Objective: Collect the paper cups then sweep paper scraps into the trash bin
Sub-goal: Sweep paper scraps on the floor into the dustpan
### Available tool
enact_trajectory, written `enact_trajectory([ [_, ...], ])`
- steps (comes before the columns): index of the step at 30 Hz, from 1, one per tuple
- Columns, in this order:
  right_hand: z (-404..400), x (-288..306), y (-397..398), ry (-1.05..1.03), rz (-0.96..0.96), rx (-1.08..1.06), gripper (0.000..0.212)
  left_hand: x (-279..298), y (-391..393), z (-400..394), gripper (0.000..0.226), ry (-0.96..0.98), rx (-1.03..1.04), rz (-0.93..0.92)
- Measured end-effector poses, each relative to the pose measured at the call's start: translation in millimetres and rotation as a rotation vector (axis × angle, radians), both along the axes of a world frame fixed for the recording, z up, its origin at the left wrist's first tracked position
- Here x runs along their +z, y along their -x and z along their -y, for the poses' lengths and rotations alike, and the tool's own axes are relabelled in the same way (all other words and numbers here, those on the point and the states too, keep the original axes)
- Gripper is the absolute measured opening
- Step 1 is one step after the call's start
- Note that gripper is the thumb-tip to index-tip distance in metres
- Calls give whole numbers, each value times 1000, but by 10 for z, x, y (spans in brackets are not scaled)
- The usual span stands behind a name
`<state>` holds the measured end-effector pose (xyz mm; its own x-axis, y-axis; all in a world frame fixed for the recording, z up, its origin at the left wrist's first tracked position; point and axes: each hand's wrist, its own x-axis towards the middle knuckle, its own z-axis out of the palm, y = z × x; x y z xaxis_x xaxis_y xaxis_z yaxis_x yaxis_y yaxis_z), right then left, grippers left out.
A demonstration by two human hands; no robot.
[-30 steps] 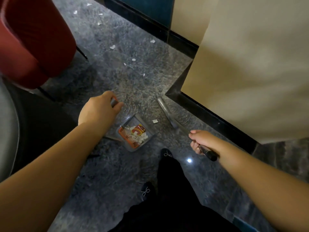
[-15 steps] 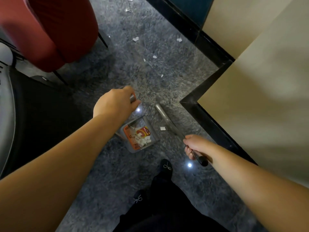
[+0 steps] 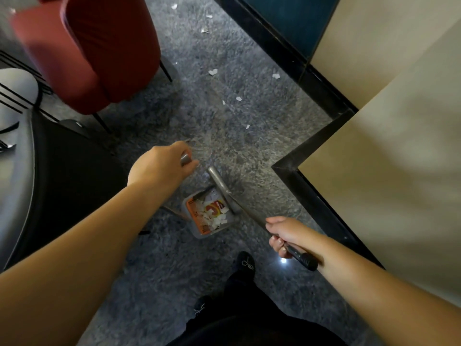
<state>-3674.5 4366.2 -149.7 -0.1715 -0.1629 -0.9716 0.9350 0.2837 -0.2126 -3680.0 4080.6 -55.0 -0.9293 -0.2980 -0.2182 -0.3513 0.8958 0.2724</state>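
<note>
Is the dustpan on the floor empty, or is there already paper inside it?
Not empty. White paper scraps lie inside the dustpan, over its orange label. More scraps remain on the floor.

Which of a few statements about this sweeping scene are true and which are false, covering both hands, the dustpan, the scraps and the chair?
1. The left hand grips the dustpan handle. True.
2. The dustpan is empty. False: white paper scraps lie inside it.
3. The right hand grips the broom handle. True.
4. The floor beyond the dustpan is free of scraps. False: several loose scraps lie farther out, toward the wall.
5. The red chair stands to the person's right, against the beige wall. False: it stands to the left, away from the beige wall.
</note>
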Motion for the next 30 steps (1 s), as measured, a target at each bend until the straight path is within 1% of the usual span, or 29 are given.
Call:
enact_trajectory([
  [4,-99,109,223,-14,-66,-12,39,55,-25,55,26,-31,65,-31],
  [9,-135,220,566,-27,-139,-62,41,175,166,117,22,-43,115,-93],
  [16,6,310,1058,-33,-224,-133,42,285,668,328,21,-37,98,-209],
  [19,118,315,1311,-45,-229,-164,39,295,981,467,21,-69,90,-224],
  [25,398,314,1900,-70,-194,-249,33,345,1730,798,21,-124,76,-179],
  [26,447,321,1992,-72,-188,-267,29,352,1839,840,21,-127,69,-176],
  [28,541,324,2165,-75,-160,-291,14,351,2071,908,20,-117,49,-164],
  [29,582,335,2236,-71,-138,-294,13,346,2167,932,19,-109,40,-161],
  [30,609,325,2333,-76,-109,-295,21,339,2286,966,19,-103,28,-159],
])
